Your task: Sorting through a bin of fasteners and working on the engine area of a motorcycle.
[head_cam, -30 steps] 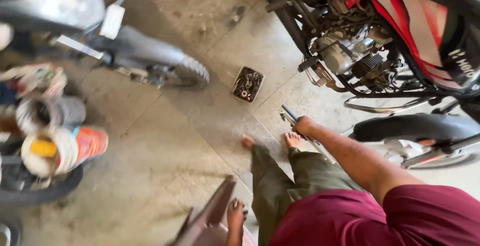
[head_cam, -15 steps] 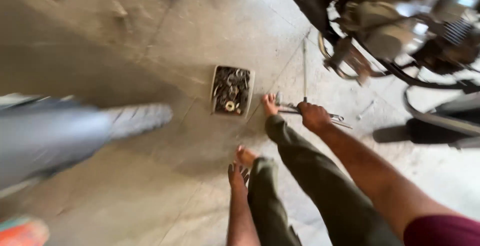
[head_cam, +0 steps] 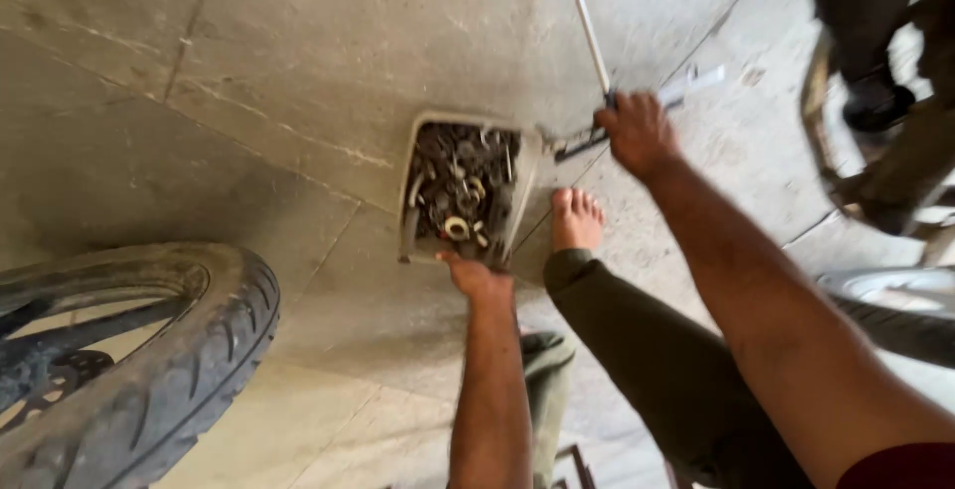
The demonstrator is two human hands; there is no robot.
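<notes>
Half-hidden tool (head_cam: pixel 637 111) under right hand (head_cam: pixel 639 134)

I am looking down into a motorcycle repair workshop, set out at floor level; the ground is a worn grey concrete floor (head_cam: pixel 298 81) with scored joints and stains; a black treaded motorcycle tyre (head_cam: pixel 189 370) on its wheel fills the lower left, with a brake disc showing inside it; a shallow grey rectangular tray (head_cam: pixel 411 186) sits on the concrete, heaped with dark nuts, bolts, washers and small metal rings; a long thin steel rod tool (head_cam: pixel 587 26) lies across the floor beside it; at the right edge I see dark, grimy motorcycle frame and engine parts (head_cam: pixel 875 101) and the curve of a second tyre (head_cam: pixel 885 300).
</notes>
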